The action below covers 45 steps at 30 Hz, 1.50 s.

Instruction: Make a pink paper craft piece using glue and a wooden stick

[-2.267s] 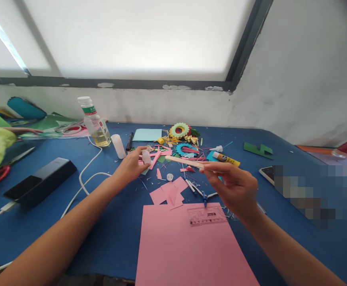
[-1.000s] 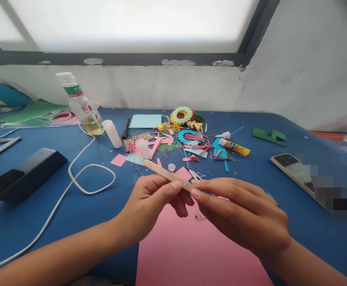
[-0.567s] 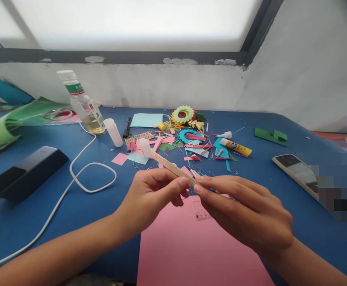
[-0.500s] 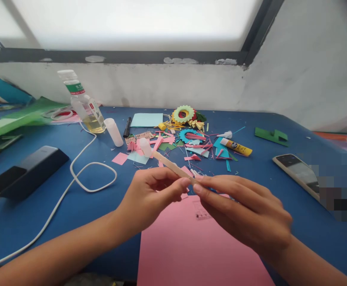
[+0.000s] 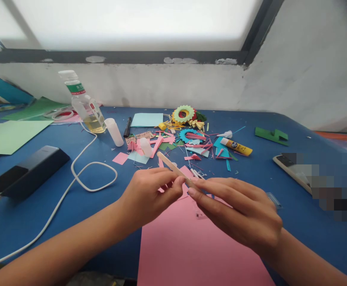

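A flat, pale wooden craft stick (image 5: 169, 163) slants across the middle of the view. Near its middle, my left hand (image 5: 154, 192) pinches it between thumb and fingers. My right hand (image 5: 241, 210) has its fingertips closed round the nearer end, with the thumb mostly hidden below. A pink paper sheet (image 5: 200, 246) lies under both hands, with a small clear piece (image 5: 201, 214) on it, partly covered by my right hand. Beyond the stick's far end stands a small white cap (image 5: 145, 147) among pink and blue paper scraps (image 5: 161, 143).
Behind stand a clear bottle (image 5: 86, 103) and a white bottle (image 5: 114, 132). A yellow glue tube (image 5: 237, 146), paper rings (image 5: 184, 114) and a black marker (image 5: 127, 127) lie farther back. A dark device (image 5: 27, 171) and white cable (image 5: 72, 171) are left, a phone (image 5: 292, 172) right.
The stick's far end has shifted right and towards me, away from the white cap. My right hand has moved slightly left. At far left, the blurred green paper has settled flat.
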Available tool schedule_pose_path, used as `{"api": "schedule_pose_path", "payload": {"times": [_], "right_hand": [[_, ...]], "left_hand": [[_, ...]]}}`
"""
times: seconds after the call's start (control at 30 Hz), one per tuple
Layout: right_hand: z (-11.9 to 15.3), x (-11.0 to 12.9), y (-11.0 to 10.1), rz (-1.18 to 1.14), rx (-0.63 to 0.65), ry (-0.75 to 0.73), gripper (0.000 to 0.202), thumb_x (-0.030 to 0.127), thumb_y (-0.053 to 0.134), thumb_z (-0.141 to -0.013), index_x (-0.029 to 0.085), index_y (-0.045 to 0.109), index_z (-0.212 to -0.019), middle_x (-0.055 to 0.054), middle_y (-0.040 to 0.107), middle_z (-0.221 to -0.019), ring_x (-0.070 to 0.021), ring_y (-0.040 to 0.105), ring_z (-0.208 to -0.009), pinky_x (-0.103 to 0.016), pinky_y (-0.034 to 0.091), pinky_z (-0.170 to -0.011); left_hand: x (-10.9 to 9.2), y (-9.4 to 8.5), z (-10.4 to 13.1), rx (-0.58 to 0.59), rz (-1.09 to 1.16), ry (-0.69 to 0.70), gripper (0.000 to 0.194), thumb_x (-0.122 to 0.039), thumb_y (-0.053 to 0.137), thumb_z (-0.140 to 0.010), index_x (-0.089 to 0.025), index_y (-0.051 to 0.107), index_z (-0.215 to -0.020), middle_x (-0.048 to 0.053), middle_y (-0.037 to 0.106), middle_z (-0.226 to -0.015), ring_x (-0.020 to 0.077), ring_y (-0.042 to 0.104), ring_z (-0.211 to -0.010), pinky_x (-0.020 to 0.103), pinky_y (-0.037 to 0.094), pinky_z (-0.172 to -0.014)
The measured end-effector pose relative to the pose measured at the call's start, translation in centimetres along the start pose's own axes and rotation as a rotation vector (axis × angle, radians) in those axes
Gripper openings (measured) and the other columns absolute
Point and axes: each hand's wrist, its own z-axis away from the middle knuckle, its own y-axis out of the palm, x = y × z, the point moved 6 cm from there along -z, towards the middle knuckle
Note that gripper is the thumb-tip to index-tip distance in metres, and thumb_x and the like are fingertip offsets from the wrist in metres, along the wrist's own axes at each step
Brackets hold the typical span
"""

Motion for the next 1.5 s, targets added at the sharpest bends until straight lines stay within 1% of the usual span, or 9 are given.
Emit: {"api": "schedule_pose_path", "payload": {"times": [0.3,0.5,0.73,0.87,1.03,1.2,1.27,1.43,1.5], "right_hand": [[0.4,0.0,0.1,0.011,0.020,0.014,0.023,0.005,0.057,-0.081,0.011,0.064,-0.102,-0.010,0.070,-0.095,-0.0163,0.064,-0.088,-0.027,0.054,-0.075],[0.2,0.1,0.4,0.012,-0.016,0.080,0.021,0.004,0.059,-0.080,0.013,0.065,-0.098,-0.009,0.070,-0.091,-0.0159,0.064,-0.083,-0.027,0.054,-0.068],[0.0,0.0,-0.2,0.029,-0.036,0.118,0.019,0.002,0.063,-0.076,0.011,0.067,-0.093,-0.010,0.069,-0.090,-0.0156,0.063,-0.086,-0.025,0.053,-0.076],[0.0,-0.3,0.2,0.009,-0.023,0.148,0.023,0.002,0.061,-0.077,0.013,0.066,-0.096,-0.009,0.069,-0.089,-0.0161,0.063,-0.085,-0.025,0.054,-0.076],[-0.2,0.0,0.8,-0.071,-0.060,0.188,0.026,0.004,0.062,-0.076,0.012,0.063,-0.101,-0.008,0.070,-0.089,-0.0150,0.065,-0.083,-0.025,0.054,-0.079],[-0.1,-0.2,1.2,-0.178,-0.085,0.305,0.021,0.002,0.061,-0.076,0.014,0.065,-0.093,-0.005,0.071,-0.086,-0.0110,0.065,-0.079,-0.018,0.052,-0.078],[-0.2,-0.4,1.2,-0.218,-0.104,0.354,0.020,0.000,0.061,-0.074,0.014,0.065,-0.088,-0.004,0.071,-0.082,-0.0100,0.066,-0.075,-0.015,0.052,-0.074],[-0.4,-0.6,1.2,-0.290,-0.108,0.434,0.019,-0.001,0.058,-0.073,0.016,0.063,-0.078,-0.001,0.070,-0.073,-0.0099,0.066,-0.067,-0.016,0.052,-0.067],[-0.1,-1.2,1.5,-0.412,-0.096,0.565,0.016,0.004,0.058,-0.075,0.018,0.060,-0.083,0.001,0.069,-0.071,-0.0091,0.065,-0.063,-0.016,0.053,-0.062]], "left_hand": [[-0.1,-0.1,0.2,-0.017,-0.115,0.064,0.026,-0.013,0.048,-0.082,-0.012,0.058,-0.059,0.001,0.061,-0.055,0.0062,0.052,-0.048,0.015,0.040,-0.048],[0.3,-0.2,0.0,-0.039,-0.147,0.039,0.028,-0.014,0.048,-0.083,-0.012,0.057,-0.056,0.000,0.057,-0.050,0.0051,0.048,-0.045,0.015,0.037,-0.045],[-0.6,-1.3,0.0,-0.187,-0.031,0.028,0.014,-0.012,0.059,-0.075,-0.013,0.060,-0.062,0.000,0.063,-0.057,0.0045,0.054,-0.047,0.011,0.046,-0.047],[-0.6,-0.9,0.3,-0.181,0.048,0.017,0.004,-0.010,0.062,-0.073,-0.013,0.064,-0.071,0.001,0.067,-0.066,0.0043,0.058,-0.051,0.010,0.051,-0.049],[-0.1,-1.3,0.5,-0.261,0.032,-0.004,0.010,-0.011,0.064,-0.073,-0.016,0.066,-0.080,0.000,0.069,-0.070,0.0061,0.062,-0.055,0.012,0.055,-0.050],[-0.9,-1.1,0.4,-0.220,0.024,0.065,0.017,-0.005,0.063,-0.072,-0.018,0.067,-0.084,-0.002,0.072,-0.074,0.0052,0.063,-0.054,0.010,0.055,-0.053],[-0.6,-1.0,0.4,-0.214,0.091,0.010,0.015,-0.007,0.063,-0.072,-0.018,0.068,-0.081,-0.002,0.072,-0.077,0.0065,0.064,-0.055,0.012,0.056,-0.053],[1.3,0.3,0.4,-0.115,0.536,-0.330,0.012,-0.013,0.067,-0.071,-0.018,0.069,-0.082,-0.002,0.071,-0.069,0.0099,0.065,-0.055,0.014,0.054,-0.045],[1.9,1.0,0.4,-0.054,0.718,-0.427,0.011,-0.015,0.066,-0.073,-0.019,0.069,-0.082,-0.001,0.070,-0.066,0.0104,0.064,-0.052,0.015,0.052,-0.040]]}}
